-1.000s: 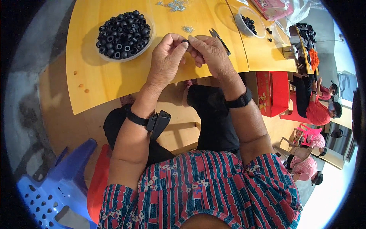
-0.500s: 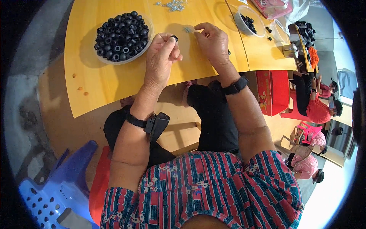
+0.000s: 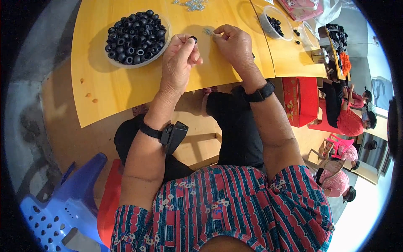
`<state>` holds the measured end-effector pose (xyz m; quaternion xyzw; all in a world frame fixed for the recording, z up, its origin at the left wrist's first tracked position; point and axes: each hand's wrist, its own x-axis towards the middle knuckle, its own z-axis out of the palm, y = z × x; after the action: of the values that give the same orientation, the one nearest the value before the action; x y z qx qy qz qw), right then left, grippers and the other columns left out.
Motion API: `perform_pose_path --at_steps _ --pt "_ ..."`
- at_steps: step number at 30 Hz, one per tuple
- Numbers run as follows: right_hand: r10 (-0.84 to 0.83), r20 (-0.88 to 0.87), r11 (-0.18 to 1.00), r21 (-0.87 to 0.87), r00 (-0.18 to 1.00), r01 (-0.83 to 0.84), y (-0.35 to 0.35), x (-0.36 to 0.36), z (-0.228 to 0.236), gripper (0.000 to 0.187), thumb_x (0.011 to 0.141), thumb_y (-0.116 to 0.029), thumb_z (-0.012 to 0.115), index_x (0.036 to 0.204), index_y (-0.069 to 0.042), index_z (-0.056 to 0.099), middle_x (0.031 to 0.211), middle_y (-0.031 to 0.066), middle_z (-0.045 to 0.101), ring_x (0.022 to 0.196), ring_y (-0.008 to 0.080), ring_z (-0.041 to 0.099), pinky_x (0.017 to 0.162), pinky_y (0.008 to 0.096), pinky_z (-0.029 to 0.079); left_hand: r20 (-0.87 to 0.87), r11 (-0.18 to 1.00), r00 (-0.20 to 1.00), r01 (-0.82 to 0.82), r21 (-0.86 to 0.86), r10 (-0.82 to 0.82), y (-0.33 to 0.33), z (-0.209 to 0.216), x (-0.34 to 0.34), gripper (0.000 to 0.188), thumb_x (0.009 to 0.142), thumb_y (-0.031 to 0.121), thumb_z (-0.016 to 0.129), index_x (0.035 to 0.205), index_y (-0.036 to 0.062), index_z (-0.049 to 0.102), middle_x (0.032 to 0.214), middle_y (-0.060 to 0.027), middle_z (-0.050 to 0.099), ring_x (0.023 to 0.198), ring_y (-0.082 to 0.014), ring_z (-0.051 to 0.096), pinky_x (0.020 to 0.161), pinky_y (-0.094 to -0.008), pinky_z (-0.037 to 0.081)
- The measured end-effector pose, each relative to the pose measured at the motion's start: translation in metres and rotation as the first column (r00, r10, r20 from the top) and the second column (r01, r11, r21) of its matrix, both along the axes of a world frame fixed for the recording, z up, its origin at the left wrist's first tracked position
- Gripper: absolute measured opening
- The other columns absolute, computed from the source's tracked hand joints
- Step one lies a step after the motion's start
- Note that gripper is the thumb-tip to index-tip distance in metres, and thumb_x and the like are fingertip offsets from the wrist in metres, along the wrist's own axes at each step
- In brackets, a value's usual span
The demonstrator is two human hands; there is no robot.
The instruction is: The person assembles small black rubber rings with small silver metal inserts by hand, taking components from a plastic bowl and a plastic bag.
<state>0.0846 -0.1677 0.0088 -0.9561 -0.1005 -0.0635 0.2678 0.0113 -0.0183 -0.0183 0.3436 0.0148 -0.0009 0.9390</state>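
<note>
My left hand (image 3: 181, 56) pinches a small round black plastic piece (image 3: 193, 39) between thumb and forefinger, just above the yellow table. To its left stands a clear round tub (image 3: 145, 64) heaped with hollow black pieces (image 3: 133, 37) of the same kind. My right hand (image 3: 235, 47) hovers beside a little pile of tiny silvery metal parts (image 3: 208, 31). Its thumb and forefinger are pressed together; whatever lies between them is too small to make out. Another black piece (image 3: 253, 56) shows partly from behind the right hand.
A larger scatter of silvery parts (image 3: 193, 5) lies at the far edge of the view. On the right, a clear tub (image 3: 268, 29) holds fewer black pieces, near a metal can (image 3: 320, 56). A red box (image 3: 300, 101) stands below the table; a blue plastic chair (image 3: 63, 210) is at lower left. Several people sit at right.
Both hands keep nearly the same pose. The tub, table and metal parts appear shifted slightly in the picture. Nothing has visibly been picked up or let go.
</note>
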Motion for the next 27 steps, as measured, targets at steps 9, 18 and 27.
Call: perform_pose_path --at_steps 9,18,27 --pt "0.065 0.061 0.996 -0.070 0.996 -0.061 -0.003 0.001 -0.007 0.017 0.073 -0.022 0.065 0.087 -0.013 0.068 0.071 0.0099 0.062 0.064 0.0250 0.061 0.061 0.0327 0.049 0.023 1.000 1.000 -0.012 0.020 0.011 -0.002 0.000 0.001 0.012 0.090 0.017 0.053 0.095 0.0065 0.051 0.079 -0.0001 0.050 0.065 -0.0088 0.044 0.061 -0.0264 0.042" --pt "0.188 0.149 0.930 -0.344 0.971 -0.127 -0.001 -0.016 -0.007 0.011 0.082 -0.021 0.056 0.086 -0.011 0.059 0.087 0.0079 0.058 0.082 0.0281 0.059 0.069 0.0374 0.049 0.024 1.000 1.000 -0.001 0.026 0.000 -0.002 -0.004 0.001 0.015 0.091 0.015 0.053 0.100 0.0041 0.053 0.079 0.0001 0.051 0.065 -0.0080 0.045 0.062 -0.0257 0.043" --pt "0.336 0.125 0.920 -0.256 0.934 -0.297 -0.015 -0.014 -0.003 0.012 0.080 -0.018 0.058 0.086 -0.008 0.057 0.085 0.0097 0.058 0.082 0.0292 0.057 0.072 0.0384 0.048 0.011 0.999 1.000 -0.019 0.048 0.019 -0.003 -0.002 0.002 0.013 0.091 0.015 0.052 0.098 0.0041 0.052 0.077 0.0004 0.049 0.064 -0.0083 0.044 0.062 -0.0259 0.043"
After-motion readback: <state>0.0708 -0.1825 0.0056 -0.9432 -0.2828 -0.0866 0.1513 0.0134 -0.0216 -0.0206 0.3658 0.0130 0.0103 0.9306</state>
